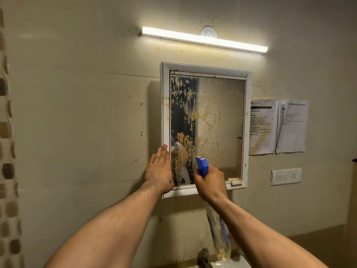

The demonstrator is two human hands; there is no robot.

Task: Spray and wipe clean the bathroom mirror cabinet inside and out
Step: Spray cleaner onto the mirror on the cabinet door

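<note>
A white-framed mirror cabinet [248, 113] hangs on the wall, its mirror door [218, 122] spattered with yellow-brown grime. My left hand [158, 171] lies flat with straight fingers against the cabinet's lower left frame edge. My right hand [209, 182] grips a clear spray bottle [218, 229] by its neck; the blue nozzle head [201, 166] points at the lower mirror. The bottle's body hangs down below my wrist.
A lit tube light [204, 39] runs above the cabinet. Two stained paper sheets [278, 126] are stuck on the wall to the right, above a white switch plate [286, 176]. A tap [203, 257] and a basin edge [231, 263] sit below. A patterned curtain [7, 151] hangs far left.
</note>
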